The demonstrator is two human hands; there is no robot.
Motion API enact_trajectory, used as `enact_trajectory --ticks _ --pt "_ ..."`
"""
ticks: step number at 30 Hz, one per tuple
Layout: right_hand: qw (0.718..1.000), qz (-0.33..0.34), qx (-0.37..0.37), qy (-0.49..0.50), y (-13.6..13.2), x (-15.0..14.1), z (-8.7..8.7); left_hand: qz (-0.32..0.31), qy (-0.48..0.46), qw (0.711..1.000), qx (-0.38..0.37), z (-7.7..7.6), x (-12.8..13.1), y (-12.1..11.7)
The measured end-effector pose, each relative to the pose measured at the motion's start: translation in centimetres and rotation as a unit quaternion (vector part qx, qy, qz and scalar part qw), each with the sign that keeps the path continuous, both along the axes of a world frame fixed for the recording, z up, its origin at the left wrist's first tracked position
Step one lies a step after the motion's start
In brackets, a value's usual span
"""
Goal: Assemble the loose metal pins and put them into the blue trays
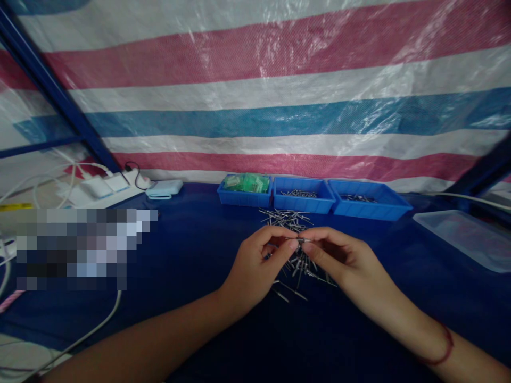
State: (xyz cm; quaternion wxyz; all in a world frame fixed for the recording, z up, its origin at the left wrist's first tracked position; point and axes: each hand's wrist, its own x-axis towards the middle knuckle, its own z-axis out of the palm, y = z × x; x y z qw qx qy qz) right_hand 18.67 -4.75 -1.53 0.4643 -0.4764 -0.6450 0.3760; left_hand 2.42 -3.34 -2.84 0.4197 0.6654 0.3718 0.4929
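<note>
A slim metal pin [302, 240] with a thicker section lies crosswise between my two hands, above the table. My left hand [261, 260] pinches its left end between thumb and forefinger. At the other end, the thumb and forefinger of my right hand [343, 255] are closed on it. Beneath and behind my fingers spreads a loose pile of similar metal pins [285, 217], partly hidden by the hands. A few single pins [281, 295] lie apart at the near side of the pile. The fine shape of the held piece is too small to make out.
Behind the pile stand three blue bins: one with green packets [245, 183], a middle bin [305, 205] and a right bin [371, 211], both holding metal pieces. A clear plastic lid [459, 239] lies right. Left are a power strip [115, 197], cables and a light-blue case [164, 188].
</note>
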Motion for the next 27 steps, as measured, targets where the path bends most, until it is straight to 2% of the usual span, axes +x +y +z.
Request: enact_trajectory --ticks 5,11,13,15,17,19,21,22,24,27 --pt "0.994 -0.047 0.092 -0.046 -0.1 0.4 0.2 0.012 0.006 1.000 -0.020 0.1 0.1 0.1" --pt "0.957 -0.020 0.222 -0.187 -1.0 0.6 1.1 -0.001 0.036 0.999 -0.021 0.5 0.0 0.0" --pt "0.950 0.002 0.230 -0.213 -0.8 0.9 1.4 -0.013 0.065 0.998 -0.003 0.4 0.0 -0.2" --pt "0.954 0.013 0.203 -0.220 -0.1 1.6 1.6 -0.018 0.080 0.997 0.012 0.3 0.2 -0.4" --pt "0.961 -0.024 0.176 -0.213 1.2 2.9 1.7 -0.014 0.067 0.997 0.023 0.2 0.3 -0.7" --pt "0.956 -0.133 0.168 -0.201 2.8 4.8 1.9 -0.011 0.046 0.998 0.031 0.2 0.4 -0.8" --pt "0.928 -0.253 0.158 -0.221 4.3 7.0 2.1 -0.009 0.041 0.998 0.039 0.5 0.3 -0.6" --pt "0.909 -0.284 0.159 -0.260 4.9 8.0 2.2 -0.004 0.045 0.998 0.043 0.7 0.1 -0.3" --pt "0.879 -0.302 0.142 -0.339 5.8 9.8 2.3 0.017 0.065 0.996 0.064 1.2 -0.3 0.7" --pt "0.863 -0.299 0.124 -0.388 6.4 11.0 2.2 0.037 0.171 0.976 0.127 1.6 -1.3 3.0"
